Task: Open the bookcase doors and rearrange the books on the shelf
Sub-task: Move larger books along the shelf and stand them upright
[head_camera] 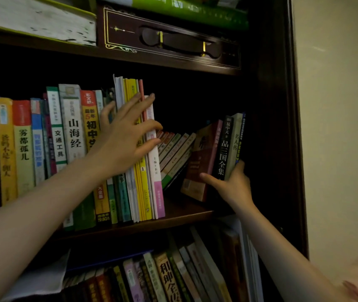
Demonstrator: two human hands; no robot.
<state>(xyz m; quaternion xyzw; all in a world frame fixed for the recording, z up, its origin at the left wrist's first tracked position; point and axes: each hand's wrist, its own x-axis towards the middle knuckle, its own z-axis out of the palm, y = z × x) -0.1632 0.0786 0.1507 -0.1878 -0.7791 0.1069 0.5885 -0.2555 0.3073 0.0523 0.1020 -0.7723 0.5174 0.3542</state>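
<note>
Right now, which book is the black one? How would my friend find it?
Look at the middle shelf, far right end, where the right hand grips a small leaning bunch. The black book sits between a reddish-brown book and a pale one, the only black spine with big white characters.

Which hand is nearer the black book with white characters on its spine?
Right. The right hand grips the black book with its neighbours; the left hand rests on upright books further left.
</note>
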